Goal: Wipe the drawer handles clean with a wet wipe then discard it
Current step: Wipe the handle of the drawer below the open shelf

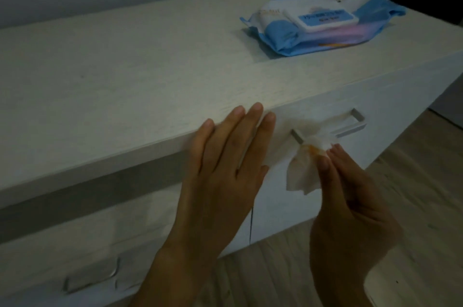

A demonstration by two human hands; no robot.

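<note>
Pinches wet wipe (302, 175) in right grip (350, 201), wad touching drawer handle (350, 129) at its near end, just past the fingertips (337, 150). Handle's long axis: up-right, away from grip. Left grip (225, 168) flat, straight-fingered, on tabletop (125, 96) edge, farther off, leftward.

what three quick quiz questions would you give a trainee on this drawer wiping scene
1. True or false: the right hand pinches the wet wipe at the upper drawer handle.
2. Where is the wipes pack? A on the dresser top; B on the floor; C inside a drawer.
3. Fill the gap: on the left hand, the fingers are ____ (straight or curled).

Key: 1 true; 2 A; 3 straight.
</note>
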